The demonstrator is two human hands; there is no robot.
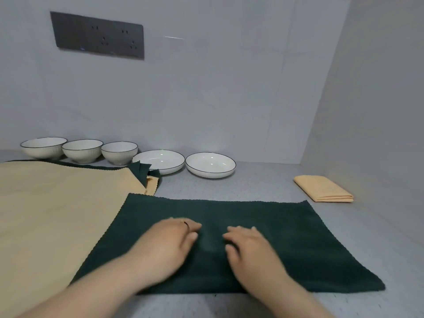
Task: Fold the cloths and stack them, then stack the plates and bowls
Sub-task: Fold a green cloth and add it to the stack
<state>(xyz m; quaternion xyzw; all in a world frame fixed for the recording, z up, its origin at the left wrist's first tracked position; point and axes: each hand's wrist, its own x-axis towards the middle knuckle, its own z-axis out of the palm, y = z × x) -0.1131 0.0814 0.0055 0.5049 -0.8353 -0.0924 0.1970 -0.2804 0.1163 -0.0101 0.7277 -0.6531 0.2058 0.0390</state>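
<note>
**A:** In the head view, what are your hands on?

**B:** Your left hand (169, 239) lies palm down on the dark green cloth (298, 244). Its fingers are loosely stretched toward the middle and grip nothing that shows. Your right hand (247, 246) rests on the same cloth just beside it, with its fingers likewise relaxed and pointing inward. Both hands are blurred, so you cannot make out the fingertips in detail.

**A:** Where does that cloth lie?

**B:** It is spread flat on the bench (252, 184) right in front of you. Its left edge overlaps the large beige cloth (57, 214), which lies open on your left. A second green cloth (140, 171) pokes out from under the beige one at its far corner.

**A:** And the other things?

**B:** The folded beige cloth (324, 188) sits well apart on your right, near the side wall. Along the back wall stand the left bowl (43, 148), the middle bowl (82, 150) and the right bowl (119, 152) in a row. To their right are the left plate (160, 160) and the right plate (210, 164), side by side and unstacked.
</note>
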